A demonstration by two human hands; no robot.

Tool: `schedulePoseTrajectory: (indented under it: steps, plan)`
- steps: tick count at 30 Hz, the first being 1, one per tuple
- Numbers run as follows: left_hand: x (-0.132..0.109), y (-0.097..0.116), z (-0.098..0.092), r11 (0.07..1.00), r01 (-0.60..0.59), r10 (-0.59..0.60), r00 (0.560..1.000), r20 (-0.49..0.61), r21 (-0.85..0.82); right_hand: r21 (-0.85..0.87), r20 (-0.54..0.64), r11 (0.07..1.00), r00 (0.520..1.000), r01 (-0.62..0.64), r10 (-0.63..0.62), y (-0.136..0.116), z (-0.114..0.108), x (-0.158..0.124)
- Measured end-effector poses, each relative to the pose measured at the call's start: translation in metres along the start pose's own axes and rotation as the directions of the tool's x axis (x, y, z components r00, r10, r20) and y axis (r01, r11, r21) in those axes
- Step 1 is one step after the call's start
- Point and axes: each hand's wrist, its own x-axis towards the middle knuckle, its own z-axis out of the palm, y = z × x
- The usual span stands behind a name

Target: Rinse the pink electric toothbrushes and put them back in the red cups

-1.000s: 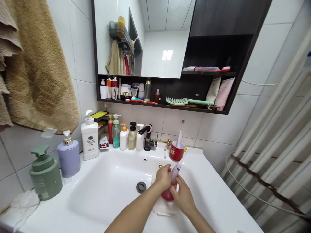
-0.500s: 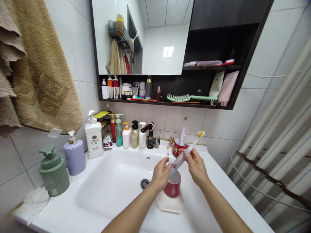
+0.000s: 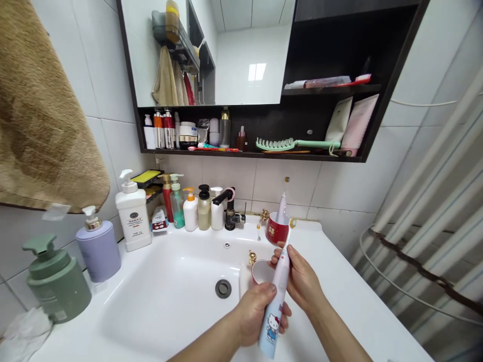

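An electric toothbrush (image 3: 278,281), pale pink fading to light blue with a cartoon cat on its lower end, is held in both hands above the basin's right side. My left hand (image 3: 255,312) wraps round the lower handle. My right hand (image 3: 302,276) grips the upper handle near the neck, its far fingers partly behind it. The yellow-bristled brush head (image 3: 293,223) points up and away from me. Just behind my hands stands a red cup (image 3: 260,271) with a pale inside and a gold handle. Beyond it, a second red cup (image 3: 277,230) holds another electric toothbrush (image 3: 281,208).
The white sink (image 3: 169,271) has a black faucet (image 3: 229,213) at its back. Pump bottles line the left and rear ledge, including a purple bottle (image 3: 98,250) and a green one (image 3: 58,286). A mirrored cabinet (image 3: 271,157) hangs above; a radiator (image 3: 426,236) stands at right.
The toothbrush has come out from over the near cup and turned more upright, nearer to me. My left hand has moved from its bottom end to round the handle.
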Motion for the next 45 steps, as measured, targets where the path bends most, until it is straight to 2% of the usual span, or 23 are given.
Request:
schedulePoseTrajectory:
  steps: [3, 7, 12, 17, 21, 23, 28, 33, 38, 43, 45]
  plan:
    - [0.003, -0.004, 0.002, 0.997, -0.043, 0.042, 0.999, 0.01, 0.063, -0.013, -0.012, 1.0, 1.0, 0.012, -0.012, 0.0, -0.003, 0.002]
    - [0.007, -0.01, 0.003, 0.968, -0.114, 0.133, 0.988, -0.073, 0.225, -0.056, -0.084, 0.997, 0.995, 0.053, -0.057, 0.002, -0.007, 0.005]
    - [0.006, -0.014, 0.007, 1.0, 0.004, -0.004, 1.0, 0.006, 0.018, -0.031, -0.088, 0.999, 0.996, 0.024, -0.027, 0.004, -0.008, 0.005]
    - [0.003, -0.014, 0.011, 0.98, -0.072, 0.091, 0.991, -0.096, 0.186, -0.024, -0.13, 0.999, 0.991, 0.033, -0.035, 0.005, -0.006, 0.003]
    - [0.002, -0.014, 0.014, 1.0, 0.004, -0.004, 1.0, -0.031, 0.022, 0.009, -0.128, 1.0, 0.992, 0.012, -0.011, 0.005, -0.007, 0.003]
    - [0.002, -0.016, 0.014, 1.0, 0.022, -0.022, 1.0, -0.021, -0.007, 0.004, -0.135, 1.0, 0.991, 0.009, -0.008, 0.006, -0.007, 0.003]
    - [0.003, -0.018, 0.014, 0.98, -0.051, 0.079, 0.987, -0.138, 0.194, -0.003, -0.158, 1.0, 0.987, 0.021, -0.021, 0.006, -0.007, 0.003]
    - [0.001, -0.017, 0.015, 0.999, 0.034, -0.032, 0.997, -0.067, 0.032, 0.028, -0.145, 1.0, 0.989, 0.005, -0.001, 0.007, -0.009, 0.004]
    - [0.001, -0.019, 0.016, 0.988, -0.04, 0.057, 0.992, -0.11, 0.152, 0.021, -0.127, 1.0, 0.992, 0.012, -0.009, 0.007, -0.01, 0.005]
    - [0.0, -0.016, 0.017, 0.999, 0.044, -0.043, 0.996, -0.081, 0.004, 0.023, -0.126, 1.0, 0.992, -0.003, 0.006, 0.009, -0.01, 0.005]
    - [-0.001, -0.016, 0.018, 0.999, 0.042, -0.042, 0.996, -0.082, 0.002, 0.006, -0.142, 1.0, 0.99, -0.006, 0.007, 0.008, -0.011, 0.006]
